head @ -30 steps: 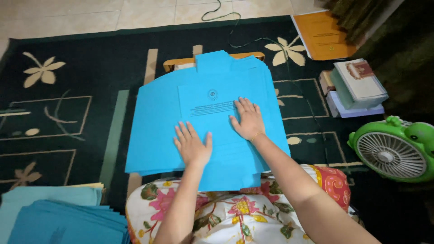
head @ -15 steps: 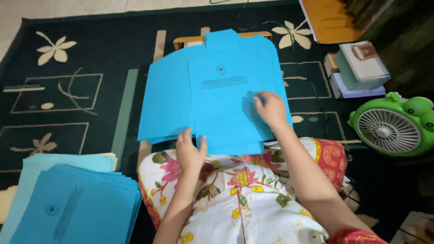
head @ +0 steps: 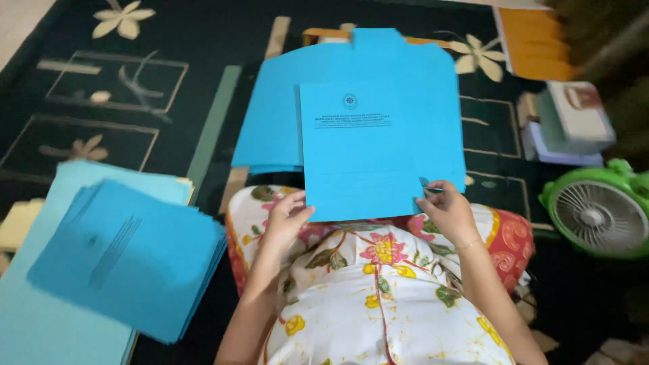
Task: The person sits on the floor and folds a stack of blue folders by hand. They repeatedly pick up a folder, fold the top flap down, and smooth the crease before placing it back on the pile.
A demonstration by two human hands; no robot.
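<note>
The person sits on the rug (head: 101, 88) with a flowered cloth (head: 372, 297) over the lap, and both hands are on one blue folder (head: 362, 149). The left hand (head: 287, 220) is closed on the folder's near left corner. The right hand (head: 446, 209) pinches the near right corner, fingers narrow around the edge. The folder lies printed side up, its near edge over the lap. Its far part rests on a stack (head: 270, 128) of wider blue sheets, which have a tab sticking out at the far edge.

That stack seems to sit on a low wooden stand (head: 318, 34), though only slivers of it show at the far edge, so I would not swear to it.

At the rug's near left corner lies a pile (head: 128, 253) of the same folders, fanned a little, on top of paler sheets (head: 40, 324). Along the right edge are a green fan (head: 598, 216) and some books (head: 574, 122), with orange folders (head: 534, 47) towards the far right corner.

As I read it, the step in hand is picking up the top folder, gripped at both near corners but not yet clear of the stack. Moving it calls for an even lift from both hands, so that it neither bends nor drags the sheets beneath it.
</note>
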